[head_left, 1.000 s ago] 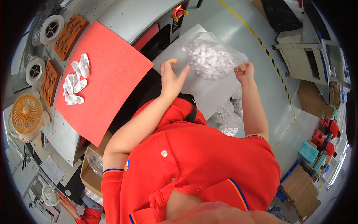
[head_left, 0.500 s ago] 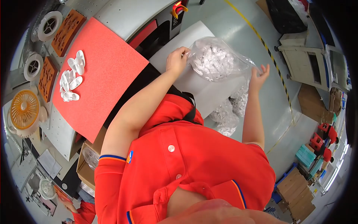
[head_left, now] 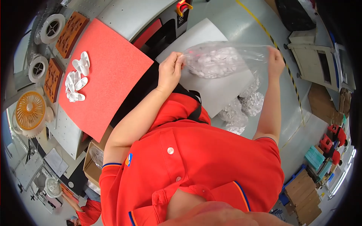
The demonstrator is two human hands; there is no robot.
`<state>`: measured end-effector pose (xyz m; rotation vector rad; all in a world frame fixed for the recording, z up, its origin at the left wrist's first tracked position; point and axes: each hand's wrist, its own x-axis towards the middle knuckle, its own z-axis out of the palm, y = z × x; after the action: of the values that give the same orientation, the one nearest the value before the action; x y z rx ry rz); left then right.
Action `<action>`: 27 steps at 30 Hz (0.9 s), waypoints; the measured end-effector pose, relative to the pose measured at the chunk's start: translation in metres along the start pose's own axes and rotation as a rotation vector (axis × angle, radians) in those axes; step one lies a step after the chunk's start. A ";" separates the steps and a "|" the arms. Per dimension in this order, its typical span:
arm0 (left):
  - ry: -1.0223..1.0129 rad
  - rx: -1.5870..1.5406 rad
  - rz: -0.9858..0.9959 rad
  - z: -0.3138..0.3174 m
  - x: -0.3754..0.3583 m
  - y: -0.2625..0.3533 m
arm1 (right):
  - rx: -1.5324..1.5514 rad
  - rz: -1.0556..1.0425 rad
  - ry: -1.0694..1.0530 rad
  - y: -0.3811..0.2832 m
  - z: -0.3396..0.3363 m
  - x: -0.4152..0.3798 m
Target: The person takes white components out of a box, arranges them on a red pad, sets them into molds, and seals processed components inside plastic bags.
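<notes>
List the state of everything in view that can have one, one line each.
Clear bag: part-filled, stretched sideways
Left hand: closed on the bag's near end
Right hand: closed on its opposite end
Floor bags: filled
Red mat: spread out
White pieces on the mat: loose, clustered
Cardboard box: open
Orange fan: cannot tell whether running

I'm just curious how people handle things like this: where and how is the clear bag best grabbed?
Probably by the loose film at both ends of the bag, one hand from each side, as the left hand and right hand do. That film looks thin enough to pinch, while the middle bulges with white pieces.
</notes>
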<state>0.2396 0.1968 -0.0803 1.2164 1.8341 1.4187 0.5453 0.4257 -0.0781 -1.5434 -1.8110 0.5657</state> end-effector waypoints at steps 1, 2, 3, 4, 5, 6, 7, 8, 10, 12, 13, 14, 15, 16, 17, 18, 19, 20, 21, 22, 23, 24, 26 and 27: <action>-0.001 -0.004 -0.045 0.003 -0.002 -0.015 | -0.159 0.080 -0.151 0.002 0.004 0.001; -0.010 -0.028 -0.147 0.005 -0.007 -0.030 | -0.154 0.069 -0.150 0.003 0.010 0.000; -0.003 -0.045 -0.181 0.002 -0.006 -0.032 | -0.231 -0.161 -0.061 -0.003 0.017 -0.004; 0.003 -0.061 -0.222 -0.001 -0.009 -0.034 | -0.304 -0.387 0.024 -0.009 0.023 -0.010; 0.013 -0.054 -0.237 -0.004 -0.009 -0.039 | -0.297 -0.389 0.006 -0.015 0.030 -0.016; 0.013 0.035 -0.094 -0.005 -0.007 -0.044 | -0.210 -0.602 -0.001 -0.043 0.036 -0.025; 0.009 0.123 0.059 -0.006 -0.006 -0.047 | -0.118 -0.813 0.003 -0.071 0.043 -0.035; 0.011 0.128 0.061 -0.008 -0.007 -0.042 | -0.039 -0.864 -0.158 -0.097 0.052 -0.047; -0.028 0.108 -0.165 -0.007 -0.007 -0.025 | -0.012 -0.929 -0.299 -0.138 0.078 -0.072; 0.013 0.054 -0.176 -0.006 -0.007 -0.022 | -0.063 -0.948 -0.285 -0.144 0.098 -0.084; -0.013 0.171 -0.028 -0.012 -0.005 -0.015 | -0.068 -0.999 -0.400 -0.141 0.109 -0.083; -0.036 0.289 0.121 -0.016 -0.004 -0.012 | -0.072 -1.049 -0.514 -0.140 0.117 -0.082; -0.031 0.289 0.121 -0.021 -0.003 -0.012 | -0.072 -1.054 -0.514 -0.142 0.118 -0.080; -0.040 0.322 0.202 -0.025 -0.002 -0.013 | -0.115 -1.033 -0.625 -0.143 0.117 -0.077; -0.048 0.353 0.282 -0.027 -0.001 -0.014 | -0.161 -1.008 -0.738 -0.143 0.116 -0.074; -0.045 0.348 0.280 -0.027 -0.002 -0.013 | -0.166 -1.010 -0.741 -0.142 0.114 -0.073; -0.050 0.309 0.247 -0.027 -0.005 -0.012 | -0.109 -0.969 -0.717 -0.140 0.111 -0.072; -0.053 0.269 0.214 -0.026 -0.007 -0.011 | -0.054 -0.930 -0.693 -0.140 0.110 -0.072; -0.048 0.264 0.209 -0.026 -0.007 -0.013 | -0.059 -0.933 -0.700 -0.146 0.108 -0.076; -0.062 0.195 0.092 -0.025 -0.008 -0.015 | 0.009 -0.947 -0.588 -0.156 0.107 -0.082; -0.080 0.127 -0.027 -0.026 -0.010 -0.018 | 0.076 -0.954 -0.476 -0.161 0.105 -0.088; -0.083 0.125 -0.031 -0.027 -0.011 -0.017 | 0.074 -0.950 -0.481 -0.159 0.105 -0.092; -0.110 0.190 0.004 -0.031 -0.009 -0.014 | -0.025 -0.951 -0.606 -0.155 0.105 -0.097; -0.111 0.189 0.004 -0.031 -0.009 -0.014 | -0.027 -0.950 -0.606 -0.153 0.106 -0.097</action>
<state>0.2134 0.1734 -0.0850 1.3621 1.9233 1.1758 0.3703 0.3108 -0.0621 -0.3667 -2.7043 0.5429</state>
